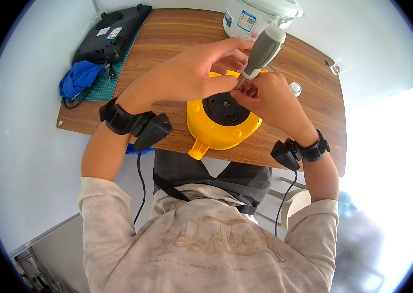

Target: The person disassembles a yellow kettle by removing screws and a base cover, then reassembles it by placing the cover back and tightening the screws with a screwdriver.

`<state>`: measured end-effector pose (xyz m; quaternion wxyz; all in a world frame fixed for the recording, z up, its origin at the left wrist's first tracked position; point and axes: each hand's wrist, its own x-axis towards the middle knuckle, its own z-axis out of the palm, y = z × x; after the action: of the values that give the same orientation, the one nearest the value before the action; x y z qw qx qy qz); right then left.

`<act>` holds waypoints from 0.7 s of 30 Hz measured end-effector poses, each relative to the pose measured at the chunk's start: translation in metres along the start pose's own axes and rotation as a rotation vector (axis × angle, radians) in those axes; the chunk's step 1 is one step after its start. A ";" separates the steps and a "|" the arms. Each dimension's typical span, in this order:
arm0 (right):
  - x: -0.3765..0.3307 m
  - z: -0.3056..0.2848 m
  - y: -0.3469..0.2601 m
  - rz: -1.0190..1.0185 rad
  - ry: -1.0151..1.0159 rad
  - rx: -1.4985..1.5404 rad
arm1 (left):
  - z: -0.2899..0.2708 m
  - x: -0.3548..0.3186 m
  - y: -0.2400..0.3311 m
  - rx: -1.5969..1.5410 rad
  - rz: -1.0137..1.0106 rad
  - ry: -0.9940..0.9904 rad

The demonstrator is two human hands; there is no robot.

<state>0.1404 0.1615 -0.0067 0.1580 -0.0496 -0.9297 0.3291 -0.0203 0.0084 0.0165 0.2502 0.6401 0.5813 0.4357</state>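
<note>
A screwdriver [263, 52] with a thick grey and white handle leans over a yellow round housing [221, 134] with a black slotted centre [226, 108]. My right hand [271, 97] is closed around its shaft, fingers bent, just above the housing's right part. The screwdriver's tip is hidden by those fingers. My left hand [201, 68] reaches in from the other side, thumb stretched over the housing toward the shaft and the other fingers apart behind it. The housing lies near the table's front edge, its short yellow spout [198, 149] pointing toward me.
A white lidded pot-shaped appliance [245, 24] stands at the back. At far left, a black appliance [111, 36] and a bunched blue cloth [79, 78] lie on a green mat [103, 90]. A small white cap [295, 89] sits right of my right hand. Cables hang from both wrist straps.
</note>
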 end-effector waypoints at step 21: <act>0.006 0.004 0.003 0.018 0.131 -0.201 | 0.008 -0.023 -0.043 0.348 -0.072 -0.150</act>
<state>0.1334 0.1629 -0.0099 0.2096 -0.0946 -0.9452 0.2319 -0.0343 -0.0034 -0.0290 0.1935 0.6833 0.6500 0.2704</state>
